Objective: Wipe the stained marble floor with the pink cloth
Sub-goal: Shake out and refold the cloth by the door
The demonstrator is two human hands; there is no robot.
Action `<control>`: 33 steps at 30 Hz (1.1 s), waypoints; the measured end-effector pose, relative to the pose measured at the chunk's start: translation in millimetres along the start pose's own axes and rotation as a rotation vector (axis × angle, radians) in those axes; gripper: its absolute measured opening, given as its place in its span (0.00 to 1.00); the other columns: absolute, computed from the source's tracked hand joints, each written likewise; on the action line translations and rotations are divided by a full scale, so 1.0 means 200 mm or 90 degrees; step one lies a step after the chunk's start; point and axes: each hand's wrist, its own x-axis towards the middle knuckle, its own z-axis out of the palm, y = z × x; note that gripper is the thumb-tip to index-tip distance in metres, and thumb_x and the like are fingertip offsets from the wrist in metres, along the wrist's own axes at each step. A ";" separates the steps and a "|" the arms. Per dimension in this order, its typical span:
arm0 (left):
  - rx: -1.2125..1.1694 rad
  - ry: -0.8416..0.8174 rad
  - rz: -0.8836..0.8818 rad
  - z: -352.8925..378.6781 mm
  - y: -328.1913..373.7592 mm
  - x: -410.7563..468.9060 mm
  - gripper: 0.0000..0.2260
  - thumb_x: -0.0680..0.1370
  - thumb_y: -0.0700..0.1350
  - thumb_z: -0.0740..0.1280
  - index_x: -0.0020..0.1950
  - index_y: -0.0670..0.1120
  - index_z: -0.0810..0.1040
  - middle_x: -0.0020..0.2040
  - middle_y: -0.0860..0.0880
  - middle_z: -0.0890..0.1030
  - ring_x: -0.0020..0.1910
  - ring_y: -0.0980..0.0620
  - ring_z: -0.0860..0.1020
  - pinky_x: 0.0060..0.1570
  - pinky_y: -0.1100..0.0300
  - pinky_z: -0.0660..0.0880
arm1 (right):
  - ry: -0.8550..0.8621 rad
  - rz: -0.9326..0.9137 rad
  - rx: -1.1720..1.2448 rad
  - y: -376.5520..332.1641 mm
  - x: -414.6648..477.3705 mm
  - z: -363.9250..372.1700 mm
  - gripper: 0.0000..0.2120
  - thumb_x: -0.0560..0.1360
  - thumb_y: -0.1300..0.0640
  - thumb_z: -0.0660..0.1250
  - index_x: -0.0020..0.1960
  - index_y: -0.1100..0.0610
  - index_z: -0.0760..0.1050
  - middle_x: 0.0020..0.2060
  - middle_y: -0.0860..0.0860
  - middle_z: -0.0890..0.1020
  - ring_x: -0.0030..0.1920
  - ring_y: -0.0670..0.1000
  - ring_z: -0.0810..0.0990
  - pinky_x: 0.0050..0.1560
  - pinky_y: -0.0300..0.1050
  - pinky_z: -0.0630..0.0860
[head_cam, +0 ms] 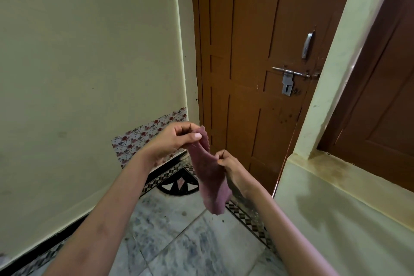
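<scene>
you hold the pink cloth (209,177) up in the air, left hand (177,138) and right hand (228,163) each pinching an edge; it hangs well above the marble floor (170,237). no wiping looks begun; the whole floor is left, i judge.

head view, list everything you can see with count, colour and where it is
pink cloth: one, dusty pink, hanging in the air between both hands
marble floor: one, grey-white with dark patterned border, bottom centre
door: one, brown wood, straight ahead
door handle: one, silver, upper right of that door
latch: one, silver, below the handle
second door: one, brown, far right
floral strip: one, white with red flowers, low on the left wall
wall: one, pale cream, left
left hand: one, fingers pinching the cloth's top edge
right hand: one, fingers pinching the cloth lower down
</scene>
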 end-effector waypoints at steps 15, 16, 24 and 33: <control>0.039 -0.018 0.012 -0.08 0.02 -0.08 0.05 0.76 0.39 0.65 0.43 0.46 0.79 0.41 0.49 0.81 0.45 0.52 0.79 0.48 0.60 0.73 | -0.133 -0.044 0.002 -0.09 -0.06 0.12 0.11 0.74 0.51 0.68 0.54 0.55 0.77 0.47 0.49 0.82 0.48 0.47 0.81 0.52 0.41 0.75; 0.043 -0.028 0.015 -0.08 0.03 -0.09 0.05 0.76 0.39 0.65 0.44 0.45 0.79 0.41 0.50 0.81 0.44 0.53 0.79 0.48 0.61 0.74 | -0.125 -0.051 -0.010 -0.10 -0.05 0.13 0.09 0.76 0.55 0.67 0.53 0.58 0.77 0.47 0.51 0.82 0.47 0.46 0.81 0.50 0.39 0.76; 0.285 0.088 -0.006 -0.13 0.09 -0.13 0.07 0.76 0.36 0.65 0.45 0.46 0.81 0.47 0.51 0.76 0.49 0.54 0.75 0.45 0.67 0.71 | 0.014 -0.088 -0.103 -0.10 -0.04 0.13 0.03 0.76 0.58 0.66 0.48 0.58 0.75 0.40 0.48 0.80 0.40 0.39 0.78 0.41 0.27 0.73; 0.204 0.167 -0.111 -0.26 0.14 -0.19 0.09 0.79 0.36 0.61 0.49 0.45 0.79 0.35 0.48 0.76 0.30 0.55 0.73 0.29 0.68 0.72 | 0.002 0.026 -0.250 0.02 -0.09 0.02 0.05 0.74 0.57 0.69 0.48 0.58 0.79 0.43 0.54 0.83 0.44 0.50 0.81 0.53 0.48 0.77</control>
